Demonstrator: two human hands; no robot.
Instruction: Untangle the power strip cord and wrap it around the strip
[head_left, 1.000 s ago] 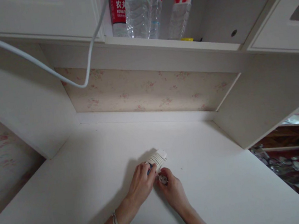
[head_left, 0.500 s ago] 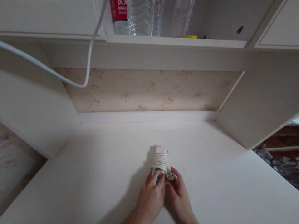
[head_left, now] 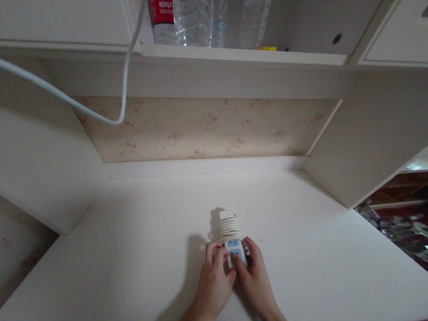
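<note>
A white power strip (head_left: 233, 244) with blue socket faces lies near the middle of the white tabletop (head_left: 133, 262). Its white cord (head_left: 229, 227) is wound in several tight turns around the far part of the strip, leaving the far end bare. My left hand (head_left: 215, 280) grips the near left side with bent fingers. From the right, my right hand (head_left: 256, 282) holds the strip, thumb on its socket face and fingers along the side. Between those fingers and the strip, the plug (head_left: 246, 249) is partly hidden.
Overhead, a shelf (head_left: 244, 54) holds clear plastic bottles (head_left: 193, 13). A thick white cable (head_left: 117, 122) hangs in front of the cupboard at upper left. White side panels (head_left: 380, 126) bound the tabletop, with floral wallpaper (head_left: 210, 130) behind. Metal items (head_left: 425, 250) show beyond the right edge.
The strip's socket face has turned up into view, and the plug has gone partly behind the right fingers. My left fingers have shifted to the strip's left side; my right thumb now rests on top.
</note>
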